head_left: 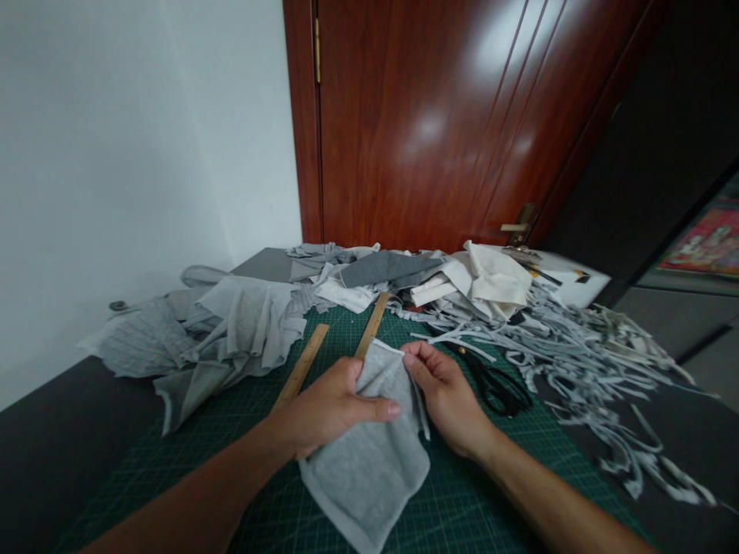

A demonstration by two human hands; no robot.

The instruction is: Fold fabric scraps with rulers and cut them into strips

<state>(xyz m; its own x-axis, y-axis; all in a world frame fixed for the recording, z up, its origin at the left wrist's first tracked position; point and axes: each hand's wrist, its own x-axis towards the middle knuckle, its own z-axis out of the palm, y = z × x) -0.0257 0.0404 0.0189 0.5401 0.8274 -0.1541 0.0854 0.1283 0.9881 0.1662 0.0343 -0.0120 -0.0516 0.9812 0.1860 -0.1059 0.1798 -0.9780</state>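
A grey piece of knit fabric lies over a green cutting mat in front of me. My left hand grips its upper left part, thumb laid across the cloth. My right hand pinches the cloth's upper right edge. Two wooden rulers lie on the mat just beyond my hands, the right one partly under the cloth. Black scissors rest on the mat right of my right hand.
A heap of grey cloth lies at the left. Folded white and grey pieces are piled at the back. Several thin cut strips spread over the right side. A brown door stands behind the table.
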